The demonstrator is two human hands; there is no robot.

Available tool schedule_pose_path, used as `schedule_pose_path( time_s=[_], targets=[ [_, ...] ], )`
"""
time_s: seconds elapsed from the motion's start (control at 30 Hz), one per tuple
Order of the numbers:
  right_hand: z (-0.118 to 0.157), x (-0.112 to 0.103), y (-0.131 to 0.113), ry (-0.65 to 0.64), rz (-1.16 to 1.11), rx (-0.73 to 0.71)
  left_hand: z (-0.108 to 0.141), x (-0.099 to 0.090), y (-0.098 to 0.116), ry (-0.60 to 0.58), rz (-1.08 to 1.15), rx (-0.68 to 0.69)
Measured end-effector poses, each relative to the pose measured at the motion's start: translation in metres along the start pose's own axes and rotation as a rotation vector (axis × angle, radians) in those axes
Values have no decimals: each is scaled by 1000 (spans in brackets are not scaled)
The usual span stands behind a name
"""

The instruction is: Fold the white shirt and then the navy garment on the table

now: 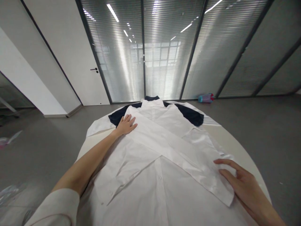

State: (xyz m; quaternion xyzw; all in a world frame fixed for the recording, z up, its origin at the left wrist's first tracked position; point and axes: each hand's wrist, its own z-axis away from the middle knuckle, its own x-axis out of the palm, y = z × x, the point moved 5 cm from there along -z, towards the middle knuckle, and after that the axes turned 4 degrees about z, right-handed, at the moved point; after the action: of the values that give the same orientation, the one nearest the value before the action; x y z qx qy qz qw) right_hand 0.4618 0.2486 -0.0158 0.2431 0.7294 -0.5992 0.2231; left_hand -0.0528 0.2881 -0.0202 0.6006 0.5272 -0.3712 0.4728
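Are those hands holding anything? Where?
Nothing looks held: the left hand rests flat on the white shirt; the right hand is open over a sleeve.

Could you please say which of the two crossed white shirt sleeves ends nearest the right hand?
The white fabric sleeve slanting to the picture's lower right, beside the right hand; the other sleeve ends lower left.

White shirt — lying spread on the table; sleeves crossed — slightly wrinkled.

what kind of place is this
Probably an office or similar commercial room: a long glass partition with blinds behind it, a plain white door with a dark lever handle, and a smooth grey floor.
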Motion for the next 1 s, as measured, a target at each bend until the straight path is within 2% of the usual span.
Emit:
schedule_pose_path(
  time_s=[0.1, 0.17, 0.2, 0.27, 0.33, 0.4, 0.5, 0.53, 0.6, 0.7, 0.83, 0.9, 1.0],
  targets=[
    [-1, -3, 5, -141, 103, 57, -7, -3, -5, -36, 36, -9],
    [-4, -8, 8, -253, 191, -16, -17, -6, -4, -66, 53, -28],
    [-6, -13, 7, -266, 249, -80, -22, -7, 0, -76, 59, -38],
    [-11, -24, -2, -165, 372, -213, -31, -8, 17, -85, 75, -39],
    [-14, -30, -22, 5, 437, -312, -32, -6, 50, -94, 109, 19],
    [-14, -19, -49, 69, 412, -417, -25, -3, 97, -138, 181, 146],
    [-8, 24, -85, -124, 367, -600, -1, 5, 164, -246, 292, 382],
    [-5, 39, -90, -214, 395, -641, 7, 8, 180, -278, 304, 439],
    [2, 64, -89, -352, 483, -691, 21, 13, 197, -322, 300, 501],
    [9, 77, -71, -448, 619, -709, 33, 19, 197, -331, 279, 515],
    [12, 70, -53, -413, 674, -712, 33, 21, 187, -304, 274, 527],
    [12, 67, -52, -384, 667, -717, 17, 20, 179, -230, 309, 510],
    [12, 66, -54, -358, 642, -728, -34, 15, 151, -37, 342, 328]
  ],
)
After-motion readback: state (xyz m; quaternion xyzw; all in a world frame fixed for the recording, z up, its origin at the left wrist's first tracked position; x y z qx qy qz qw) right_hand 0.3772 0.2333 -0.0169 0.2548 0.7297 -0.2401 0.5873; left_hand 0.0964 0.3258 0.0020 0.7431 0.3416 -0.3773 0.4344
